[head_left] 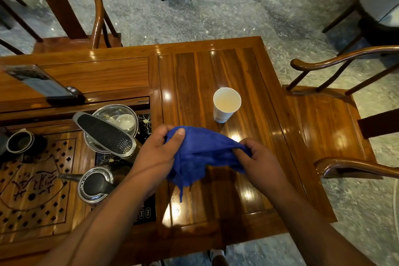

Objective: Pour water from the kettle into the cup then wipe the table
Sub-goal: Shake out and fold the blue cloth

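A blue cloth (198,155) is stretched between both my hands, held just above the wooden table (254,84). My left hand (158,149) grips its left end and my right hand (257,157) pinches its right end; a loose corner hangs down. A white paper cup (225,103) holding liquid stands upright on the table beyond the cloth. The steel kettle with a black lid (95,183) sits on the stove panel at the left, its spout pointing left.
A kettle with a large black textured handle (105,134) stands by a steel bowl of small white cups (121,119). A carved tea tray (34,179), a phone on a stand (41,82) and wooden chairs (336,119) surround the table.
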The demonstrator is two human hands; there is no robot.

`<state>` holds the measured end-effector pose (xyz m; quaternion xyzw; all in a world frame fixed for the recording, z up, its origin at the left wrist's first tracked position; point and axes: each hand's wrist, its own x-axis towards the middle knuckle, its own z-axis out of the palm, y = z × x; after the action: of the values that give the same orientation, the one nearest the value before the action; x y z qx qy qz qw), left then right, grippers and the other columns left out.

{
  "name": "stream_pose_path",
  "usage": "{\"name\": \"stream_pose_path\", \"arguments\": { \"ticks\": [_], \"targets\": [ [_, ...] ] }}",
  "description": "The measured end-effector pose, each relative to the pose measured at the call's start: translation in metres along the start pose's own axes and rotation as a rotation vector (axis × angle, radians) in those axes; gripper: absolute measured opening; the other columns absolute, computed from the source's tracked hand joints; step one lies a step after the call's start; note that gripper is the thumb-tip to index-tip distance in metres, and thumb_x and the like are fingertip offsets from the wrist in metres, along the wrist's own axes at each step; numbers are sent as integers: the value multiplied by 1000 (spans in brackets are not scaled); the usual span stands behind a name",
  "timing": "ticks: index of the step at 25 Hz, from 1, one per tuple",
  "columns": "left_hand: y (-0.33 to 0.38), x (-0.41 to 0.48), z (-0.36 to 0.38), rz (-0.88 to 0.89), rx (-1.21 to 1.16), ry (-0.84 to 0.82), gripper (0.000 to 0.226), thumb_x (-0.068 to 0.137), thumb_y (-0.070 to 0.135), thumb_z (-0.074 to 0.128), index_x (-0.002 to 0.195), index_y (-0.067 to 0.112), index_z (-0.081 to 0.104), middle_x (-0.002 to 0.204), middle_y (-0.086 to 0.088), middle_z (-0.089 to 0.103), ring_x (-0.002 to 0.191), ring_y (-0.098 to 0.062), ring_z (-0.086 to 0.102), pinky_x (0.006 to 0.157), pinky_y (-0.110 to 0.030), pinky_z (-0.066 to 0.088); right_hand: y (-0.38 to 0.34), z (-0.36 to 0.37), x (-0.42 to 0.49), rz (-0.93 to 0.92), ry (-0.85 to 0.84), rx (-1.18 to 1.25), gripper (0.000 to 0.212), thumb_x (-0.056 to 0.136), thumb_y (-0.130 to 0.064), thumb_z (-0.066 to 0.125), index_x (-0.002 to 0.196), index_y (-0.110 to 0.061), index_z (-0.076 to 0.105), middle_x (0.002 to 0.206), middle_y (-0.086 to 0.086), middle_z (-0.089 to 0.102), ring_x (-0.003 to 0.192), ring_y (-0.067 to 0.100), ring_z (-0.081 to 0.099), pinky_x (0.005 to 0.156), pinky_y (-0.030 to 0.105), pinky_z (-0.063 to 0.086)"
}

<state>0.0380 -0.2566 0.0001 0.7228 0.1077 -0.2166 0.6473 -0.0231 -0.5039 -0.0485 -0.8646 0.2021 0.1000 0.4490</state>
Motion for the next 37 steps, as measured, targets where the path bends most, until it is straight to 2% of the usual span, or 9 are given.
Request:
{"name": "stream_pose_path", "arguments": {
  "ticks": [4,8,13,18,21,24,27,33,37],
  "targets": [
    [26,-10,9,-105,-132,-110,28,107,41,54,113,16,64,93,-12,73,77,-27,68,65,-36,54,12,1,-5,155,79,61,6,99,-37,68,100,-31,65,92,-7,71,81,11,68,58,30,48],
    [53,-23,26,-159,-354,-216,26,103,40,54,109,16,63,83,-5,73,67,-14,69,57,-28,57,2,27,-15,361,-118,332,40,105,-40,60,120,-3,65,106,19,78,87,25,74,70,29,49],
    [71,-32,21,-305,-545,-329,57,90,45,65,136,11,66,132,-24,70,117,-37,62,105,-51,54,-13,54,-32,630,-483,952,48,111,-50,26,116,-20,64,82,-7,85,74,5,80,59,17,60],
    [62,-18,5,-366,-538,-278,72,93,48,64,149,5,52,148,-31,56,138,-45,55,110,-55,50,-31,39,-25,427,-527,1250,34,94,-22,70,123,-5,78,126,20,77,111,32,78,86,41,66],
    [51,-10,-4,-393,-520,-202,66,96,38,65,149,2,50,142,-31,62,130,-46,62,97,-53,58,-30,17,-15,461,-465,1150,34,99,-25,66,126,-6,78,130,22,75,116,34,75,90,43,64],
    [36,-4,-10,-366,-388,-164,51,92,5,69,141,10,57,131,-23,72,106,-35,75,81,-42,65,-21,-10,-8,529,-350,1093,48,90,-25,74,133,-6,68,128,24,76,113,38,76,94,49,61],
    [18,2,-13,-347,-150,-170,59,89,-17,63,133,22,60,129,-14,71,98,-28,77,68,-36,66,-19,-36,-6,544,-352,1095,37,93,-23,72,126,-7,74,130,26,74,113,41,75,93,52,62],
    [6,16,-21,-175,655,-287,54,89,-4,61,126,35,59,116,-2,69,99,-20,70,75,-34,60,-17,-50,6,471,-326,432,33,108,-40,54,128,-15,63,128,15,71,118,34,68,106,57,55],
    [5,23,-24,-172,776,-220,35,92,6,60,111,36,60,99,-7,71,81,-23,70,65,-34,56,-13,-57,11,545,-265,427,43,108,-52,50,135,-19,59,124,10,71,111,32,69,90,52,58]
  ]
}}
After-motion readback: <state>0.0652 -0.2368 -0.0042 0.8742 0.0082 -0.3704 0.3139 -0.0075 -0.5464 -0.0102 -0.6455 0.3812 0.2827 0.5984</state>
